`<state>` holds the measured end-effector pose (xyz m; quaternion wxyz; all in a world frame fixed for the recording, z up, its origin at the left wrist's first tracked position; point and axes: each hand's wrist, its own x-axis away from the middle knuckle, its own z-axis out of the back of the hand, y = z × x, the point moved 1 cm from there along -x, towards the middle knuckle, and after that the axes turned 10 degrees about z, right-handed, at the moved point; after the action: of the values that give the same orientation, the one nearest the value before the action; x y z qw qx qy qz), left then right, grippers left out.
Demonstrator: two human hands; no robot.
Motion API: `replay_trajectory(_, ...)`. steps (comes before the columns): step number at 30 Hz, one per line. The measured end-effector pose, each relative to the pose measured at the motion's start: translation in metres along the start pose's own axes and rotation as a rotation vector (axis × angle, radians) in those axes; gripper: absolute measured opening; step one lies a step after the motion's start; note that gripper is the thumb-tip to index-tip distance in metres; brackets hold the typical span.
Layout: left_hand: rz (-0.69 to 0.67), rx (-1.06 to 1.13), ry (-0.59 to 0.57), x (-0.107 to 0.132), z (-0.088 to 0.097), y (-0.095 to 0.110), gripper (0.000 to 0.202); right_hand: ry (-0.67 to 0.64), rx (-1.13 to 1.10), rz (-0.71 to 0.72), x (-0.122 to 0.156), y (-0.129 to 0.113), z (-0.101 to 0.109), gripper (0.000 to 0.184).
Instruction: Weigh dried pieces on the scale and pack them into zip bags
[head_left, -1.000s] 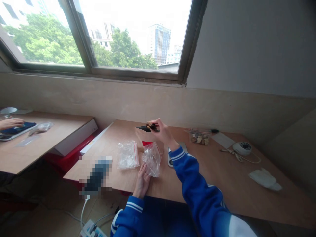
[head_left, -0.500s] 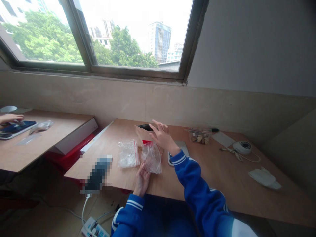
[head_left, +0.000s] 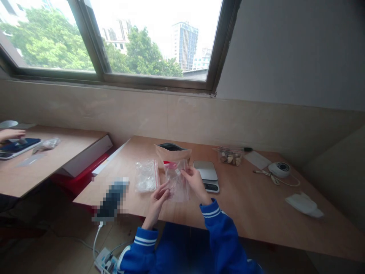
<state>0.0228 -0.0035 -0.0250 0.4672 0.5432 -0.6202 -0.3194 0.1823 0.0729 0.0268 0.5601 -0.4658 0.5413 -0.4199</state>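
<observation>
A small clear zip bag (head_left: 177, 182) is held up over the near edge of the wooden table (head_left: 256, 205) between both my hands. My left hand (head_left: 156, 199) pinches its lower left side. My right hand (head_left: 195, 182) pinches its upper right edge. Just behind the bag stands a brown paper pouch (head_left: 172, 153) with a dark open mouth. A pile of empty clear zip bags (head_left: 146, 178) lies to the left of my hands. A small digital scale (head_left: 207, 173) sits to the right of them.
A clear tub of light lumps (head_left: 230, 157), a white card (head_left: 258, 160), a round white device with a cable (head_left: 279, 169) and a crumpled white cloth (head_left: 303, 204) lie to the right. A blurred dark object (head_left: 111, 199) rests at the table's left corner. Another person's hand (head_left: 11, 134) works at the left desk.
My right hand left the pouch's mouth, opened, then came down and took hold of the clear bag. My left hand lifted the bag higher.
</observation>
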Motion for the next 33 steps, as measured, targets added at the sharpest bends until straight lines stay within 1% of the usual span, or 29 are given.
replay_trajectory(2,-0.035,-0.105,0.058,0.003,0.005,0.008,0.047,0.029,-0.044,0.023,-0.002,-0.003,0.001,0.036)
replay_trajectory(5,-0.103,-0.170,0.142,0.006,0.011,0.020,0.042,0.043,-0.108,0.055,0.000,-0.004,-0.002,0.033)
replay_trajectory(7,-0.114,-0.199,0.164,0.009,0.014,0.027,0.041,0.045,-0.134,0.055,0.003,-0.003,-0.005,0.034)
replay_trajectory(9,-0.101,-0.236,0.166,0.015,0.019,0.034,0.040,0.012,-0.144,0.021,0.007,0.000,-0.008,0.038)
replay_trajectory(11,-0.090,-0.269,0.182,0.022,0.029,0.039,0.042,-0.021,-0.130,-0.015,0.012,0.002,-0.007,0.043)
replay_trajectory(12,-0.091,-0.277,0.208,0.026,0.036,0.042,0.043,-0.024,-0.113,-0.023,0.014,0.004,-0.005,0.045)
replay_trajectory(14,-0.112,-0.275,0.321,0.031,0.052,0.047,0.048,-0.008,-0.071,-0.017,0.021,0.008,0.004,0.047)
replay_trajectory(16,-0.144,-0.270,0.464,0.032,0.068,0.051,0.053,0.011,-0.041,-0.010,0.030,0.014,0.015,0.048)
replay_trajectory(18,-0.155,-0.285,0.566,0.023,0.080,0.055,0.057,0.031,-0.028,-0.025,0.040,0.020,0.027,0.050)
replay_trajectory(19,-0.148,-0.308,0.590,0.016,0.084,0.058,0.058,0.041,-0.022,-0.040,0.045,0.023,0.033,0.051)
replay_trajectory(21,-0.113,-0.401,0.585,-0.002,0.086,0.064,0.058,0.056,-0.007,-0.066,0.055,0.028,0.042,0.051)
replay_trajectory(23,-0.051,-0.647,0.625,-0.017,0.085,0.070,0.055,0.060,0.020,-0.066,0.062,0.030,0.052,0.051)
replay_trajectory(25,-0.067,-0.930,0.755,-0.021,0.084,0.076,0.056,0.058,0.071,-0.047,0.068,0.030,0.063,0.050)
replay_trajectory(27,-0.101,-1.120,0.925,-0.015,0.089,0.079,0.061,0.083,0.135,-0.025,0.072,0.032,0.080,0.051)
replay_trajectory(28,-0.093,-1.163,0.998,-0.010,0.094,0.079,0.063,0.112,0.172,-0.014,0.073,0.034,0.091,0.051)
replay_trajectory(29,-0.053,-1.177,1.061,-0.003,0.101,0.077,0.067,0.150,0.212,-0.002,0.073,0.037,0.103,0.051)
replay_trajectory(31,0.088,-1.200,1.118,0.008,0.119,0.073,0.079,0.236,0.304,0.027,0.070,0.044,0.132,0.050)
replay_trajectory(33,0.241,-1.249,1.121,0.014,0.137,0.069,0.092,0.300,0.414,0.063,0.060,0.052,0.162,0.046)
